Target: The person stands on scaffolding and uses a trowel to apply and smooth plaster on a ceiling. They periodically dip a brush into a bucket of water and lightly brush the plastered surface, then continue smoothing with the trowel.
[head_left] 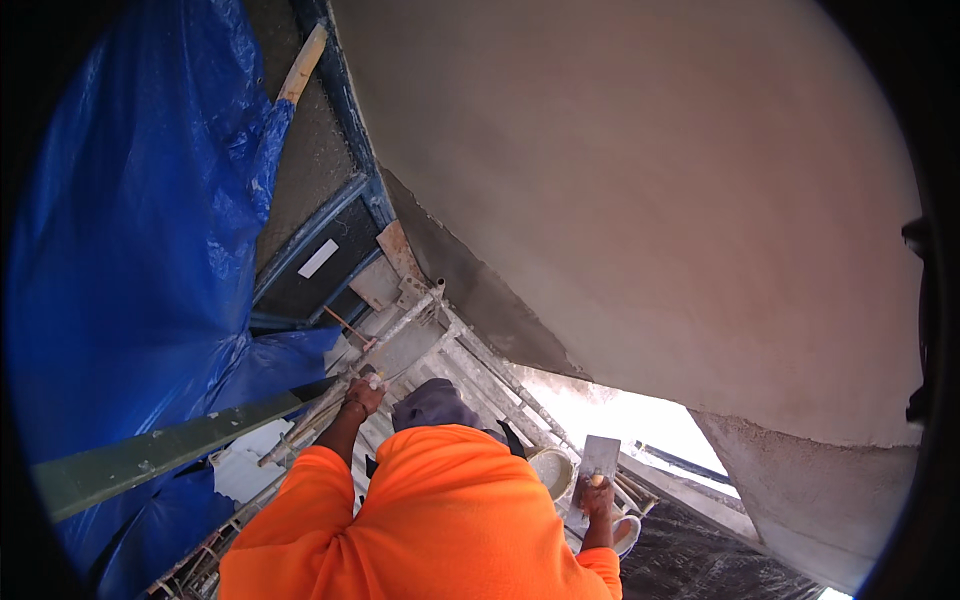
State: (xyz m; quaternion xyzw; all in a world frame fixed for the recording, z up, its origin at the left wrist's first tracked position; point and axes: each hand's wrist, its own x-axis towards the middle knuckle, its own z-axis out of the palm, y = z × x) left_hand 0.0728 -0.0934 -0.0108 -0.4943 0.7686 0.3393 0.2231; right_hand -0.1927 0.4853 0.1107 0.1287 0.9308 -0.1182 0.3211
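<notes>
My right hand (597, 495) is closed round the wooden handle of a plastering trowel (601, 455), its flat rectangular grey blade pointing up and away. Beside the trowel, on its left, is a round bucket (550, 470) with pale, plaster-smeared sides; a second white bucket (626, 533) shows partly behind my right wrist. Out to the left, my left hand (366, 391) is closed near the scaffold rail, with a small pale piece at its fingers. What it grips is too small and hidden to name. A flat grey surface (408, 348) lies just beyond it.
A smooth, damp-looking plastered wall (640, 200) fills the right, with a darker rough band at its lower edge. Whitish scaffold tubes (480, 355) and planks lie below. A blue tarpaulin (130, 220) hangs at left, crossed low down by a green beam (170, 445).
</notes>
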